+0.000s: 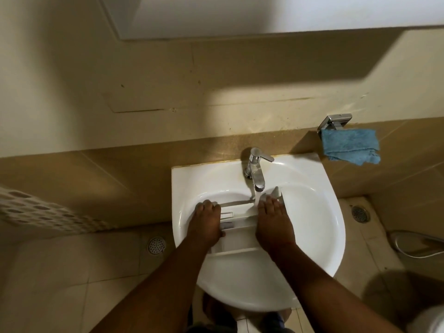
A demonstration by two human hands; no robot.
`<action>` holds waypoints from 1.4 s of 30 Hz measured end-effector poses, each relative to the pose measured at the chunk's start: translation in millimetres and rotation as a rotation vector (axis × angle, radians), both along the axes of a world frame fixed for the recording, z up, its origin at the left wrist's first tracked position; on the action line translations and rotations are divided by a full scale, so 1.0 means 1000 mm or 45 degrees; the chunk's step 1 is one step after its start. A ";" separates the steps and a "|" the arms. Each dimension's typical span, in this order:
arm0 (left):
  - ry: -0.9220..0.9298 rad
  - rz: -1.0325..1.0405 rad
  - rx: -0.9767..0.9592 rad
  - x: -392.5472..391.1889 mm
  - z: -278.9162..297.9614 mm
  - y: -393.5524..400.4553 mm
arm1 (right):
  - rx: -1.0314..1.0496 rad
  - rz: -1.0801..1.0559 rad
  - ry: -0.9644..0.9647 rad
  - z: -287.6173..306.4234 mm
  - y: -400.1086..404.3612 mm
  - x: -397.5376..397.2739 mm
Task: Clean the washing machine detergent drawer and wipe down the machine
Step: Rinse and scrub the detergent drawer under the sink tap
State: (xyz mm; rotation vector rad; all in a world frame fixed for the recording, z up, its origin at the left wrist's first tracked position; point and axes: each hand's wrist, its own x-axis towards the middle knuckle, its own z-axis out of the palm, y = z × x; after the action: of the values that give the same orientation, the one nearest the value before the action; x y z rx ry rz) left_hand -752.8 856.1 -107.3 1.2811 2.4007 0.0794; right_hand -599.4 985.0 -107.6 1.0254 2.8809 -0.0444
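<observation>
Detergent drawer [236, 213] lies in the basin of the white sink [312, 227], across its middle, directly under the spout of the chrome tap [256, 173]. A thin stream of water runs from the spout onto the drawer's far edge.

Left hand [206, 221] clasps the drawer's left end, fingers curled over the far rim, thumb on the near side. Right hand [272, 223] lies over the right end, fingers bent down around the far edge (whether they pinch or merely press cannot be read from this angle). Both hands are closed on the drawer; neither is slack.

Handling, as judgement: moulded white plastic, thin-walled, so light and stiff but not strong. The internal dividers and the angled front panel at far right look like the parts most likely to crack if twisted. Wet, with probable detergent film, it should be slippery. Best hold is at the two short ends, around the outer walls, as now; avoid levering on the partitions.

Materials: sink is glazed ceramic, smooth, rounded at the near side, squared at the far side. Tap polished metal, single lever. Wall and floor are beige tiles, matte. A blue cloth [349, 146], soft and napped, hangs from a metal holder on the right (likely for the wipe-down, not yet begun).
</observation>
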 end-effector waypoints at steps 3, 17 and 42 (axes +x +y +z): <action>-0.005 0.001 -0.026 0.001 0.000 -0.001 | -0.190 -0.215 0.074 -0.010 -0.005 -0.016; -0.186 0.154 0.460 0.002 -0.001 0.000 | -0.824 0.295 0.305 0.010 -0.051 -0.058; -0.160 0.109 0.389 -0.001 0.009 0.006 | -0.350 0.285 -0.313 0.029 -0.013 -0.038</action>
State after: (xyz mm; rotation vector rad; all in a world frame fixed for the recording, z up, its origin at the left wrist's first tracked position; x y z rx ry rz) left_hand -753.8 861.9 -98.7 1.2570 2.3980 0.5538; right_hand -637.1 971.7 -78.4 0.6109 2.6504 -0.2706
